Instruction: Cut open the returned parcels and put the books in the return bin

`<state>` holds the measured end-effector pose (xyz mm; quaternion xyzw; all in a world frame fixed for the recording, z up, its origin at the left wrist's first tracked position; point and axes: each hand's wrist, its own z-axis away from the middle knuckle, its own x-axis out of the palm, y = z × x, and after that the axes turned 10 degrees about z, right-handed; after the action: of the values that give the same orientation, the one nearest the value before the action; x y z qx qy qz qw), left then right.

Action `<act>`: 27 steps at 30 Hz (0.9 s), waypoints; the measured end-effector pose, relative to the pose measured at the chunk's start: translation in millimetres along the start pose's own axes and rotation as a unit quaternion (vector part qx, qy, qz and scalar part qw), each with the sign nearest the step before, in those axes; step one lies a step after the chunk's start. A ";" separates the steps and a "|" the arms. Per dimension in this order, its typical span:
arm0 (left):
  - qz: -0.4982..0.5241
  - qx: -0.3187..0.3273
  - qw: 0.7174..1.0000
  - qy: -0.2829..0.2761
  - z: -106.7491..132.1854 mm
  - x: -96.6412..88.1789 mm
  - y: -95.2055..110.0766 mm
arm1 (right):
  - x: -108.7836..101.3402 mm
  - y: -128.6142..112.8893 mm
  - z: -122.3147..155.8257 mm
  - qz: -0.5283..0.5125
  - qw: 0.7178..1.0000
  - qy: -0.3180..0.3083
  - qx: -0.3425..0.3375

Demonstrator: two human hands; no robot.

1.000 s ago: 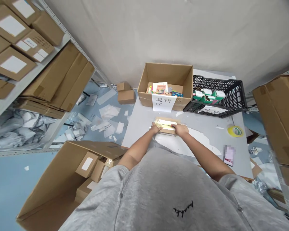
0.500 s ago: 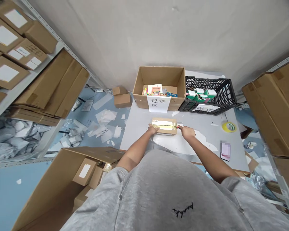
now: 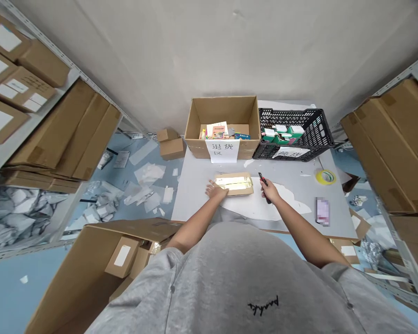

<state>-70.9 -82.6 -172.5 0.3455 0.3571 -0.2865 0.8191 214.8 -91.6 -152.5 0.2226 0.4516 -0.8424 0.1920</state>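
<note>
On the table in front of me lies a small cardboard box (image 3: 242, 189), its top covered by shiny tape and a pale strip. My left hand (image 3: 216, 190) is at the box's left end, fingers spread, the thumb side against it. To the right of the box, my right hand (image 3: 270, 191) is closed around a black utility knife (image 3: 264, 184), which points up and away from me. Whether its blade is out cannot be made out. White paper (image 3: 282, 204) lies under the knife hand and beside the box.
Behind stand an open carton (image 3: 223, 104) of booklets and a black crate (image 3: 299, 132) with green-and-white boxes. A yellow tape roll (image 3: 325, 176) and a phone (image 3: 322, 211) lie right. A large open carton (image 3: 73, 273) stands lower left. Shelves (image 3: 69, 81) flank the table.
My right hand has moved away from the box's right end with the knife, which now points upward. My left hand's fingers have spread out. The view has shifted slightly.
</note>
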 end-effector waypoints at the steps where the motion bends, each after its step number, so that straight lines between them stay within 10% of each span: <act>1: -0.029 0.060 0.997 0.032 1.8 0.4 5.2 | 8.8 -4.9 -0.1 -0.041 0.999 -0.009 0.018; 7: -0.101 0.419 0.902 0.007 -8.4 12.6 49.4 | 53.6 -29.3 7.7 -0.132 0.987 -0.027 0.093; 20: -0.222 0.528 0.819 -0.029 -52.3 33.5 71.0 | 65.4 -42.7 23.8 -0.013 0.994 -0.007 0.104; 27: -0.245 0.509 0.824 -0.038 -57.3 29.5 78.6 | 68.0 -54.8 24.1 0.017 0.994 -0.008 0.110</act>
<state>-19.7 1.9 -196.3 0.6033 0.2024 -0.6318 0.4426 125.0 -91.9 -140.9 0.2430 0.3508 -0.8854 0.1840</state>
